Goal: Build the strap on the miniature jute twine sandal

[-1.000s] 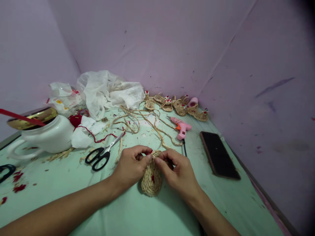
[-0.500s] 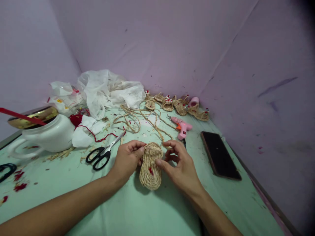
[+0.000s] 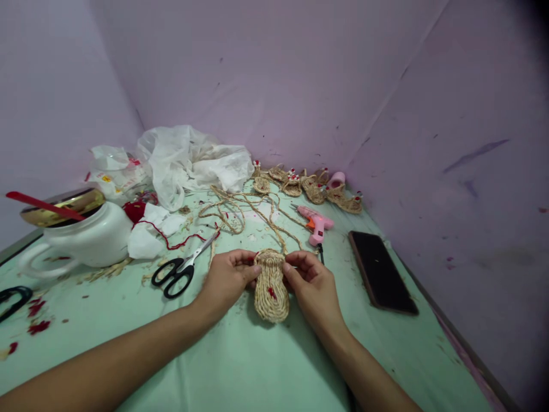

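Observation:
Between my hands is a small woven straw slipper point(image 3: 271, 297), with a red mark in the middle of its sole and a band across its far end. My left hand point(image 3: 231, 277) pinches its left edge near the band. On the opposite edge, the thumb and fingers of my right hand point(image 3: 311, 280) are closed on the slipper. A braided straw cord point(image 3: 274, 226) runs from its far end back over the table in loose loops. Black-handled scissors point(image 3: 184, 266) lie left of my left hand, their blades partly apart. Beyond my right hand rests a pink glue gun point(image 3: 316, 223).
A phone point(image 3: 383, 272) lies at the right. Several finished straw slippers point(image 3: 313, 189) line the back wall beside a white plastic bag point(image 3: 193, 160). At left stand a white pot point(image 3: 90, 240) and red yarn point(image 3: 135, 212); a black handle point(image 3: 17, 300) shows at the left edge.
The slipper has shifted slightly right and turned straighter. My right hand's fingers, apart before, have closed on its right edge, while my left hand keeps its pinch.

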{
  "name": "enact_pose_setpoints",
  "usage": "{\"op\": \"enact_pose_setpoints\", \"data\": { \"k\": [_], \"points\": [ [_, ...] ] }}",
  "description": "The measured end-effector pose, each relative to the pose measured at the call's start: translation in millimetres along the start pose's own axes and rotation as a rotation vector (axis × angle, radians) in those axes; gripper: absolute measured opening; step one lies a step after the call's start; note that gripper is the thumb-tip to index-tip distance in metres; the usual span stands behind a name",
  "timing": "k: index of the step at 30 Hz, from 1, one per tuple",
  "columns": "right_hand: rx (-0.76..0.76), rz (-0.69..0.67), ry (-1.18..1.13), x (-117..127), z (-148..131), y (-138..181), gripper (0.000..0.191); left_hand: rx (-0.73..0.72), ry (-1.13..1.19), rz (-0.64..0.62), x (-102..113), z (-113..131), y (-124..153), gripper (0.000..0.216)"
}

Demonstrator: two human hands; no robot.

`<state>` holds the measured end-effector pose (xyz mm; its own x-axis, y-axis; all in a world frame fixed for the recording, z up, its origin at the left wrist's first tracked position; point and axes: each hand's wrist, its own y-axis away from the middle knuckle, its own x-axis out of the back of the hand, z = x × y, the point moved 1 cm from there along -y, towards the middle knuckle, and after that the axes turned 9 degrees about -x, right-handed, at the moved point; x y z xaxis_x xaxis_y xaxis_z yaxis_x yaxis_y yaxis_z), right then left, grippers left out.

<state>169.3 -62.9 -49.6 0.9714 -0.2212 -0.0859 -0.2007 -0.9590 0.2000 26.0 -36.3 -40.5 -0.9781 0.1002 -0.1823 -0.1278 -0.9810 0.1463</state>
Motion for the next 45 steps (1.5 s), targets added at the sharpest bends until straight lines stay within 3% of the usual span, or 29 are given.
{"op": "enact_pose_setpoints", "data": {
  "k": [4, 10, 14, 19, 27, 34, 45],
  "points": [
    [0.016, -0.027, 0.049, -3.9, 2.6, 0.2, 0.020, -0.030, -0.036, 0.033, -0.9, -3.9, -0.9, 0.019],
    [-0.012, 0.049, -0.041, -5.8, 2.8, -0.5, 0.024, -0.099, -0.146, 0.049, -0.2, -7.7, -2.7, 0.015],
    [-0.020, 0.047, -0.064, -3.2, 3.0, -3.4, 0.026, -0.073, -0.028, 0.004, 0.4, -4.6, -2.1, 0.016],
    [-0.015, 0.058, -0.005, -2.0, 2.1, -2.8, 0.026, -0.041, -0.067, -0.032, -1.3, 1.2, -2.1, 0.011],
    [-0.007, 0.128, 0.024, -1.8, -0.3, -0.9, 0.027, -0.054, -0.130, 0.028, -1.5, 0.9, -2.5, 0.009],
    [-0.062, 0.108, -0.077, -1.1, 2.1, -2.6, 0.029, -0.090, -0.090, -0.016, 0.0, -1.4, -1.3, 0.013],
    [-0.039, 0.096, -0.070, -1.7, 4.3, -1.2, 0.028, -0.065, -0.139, 0.035, -0.2, 0.2, -2.6, 0.003]
  ]
}}
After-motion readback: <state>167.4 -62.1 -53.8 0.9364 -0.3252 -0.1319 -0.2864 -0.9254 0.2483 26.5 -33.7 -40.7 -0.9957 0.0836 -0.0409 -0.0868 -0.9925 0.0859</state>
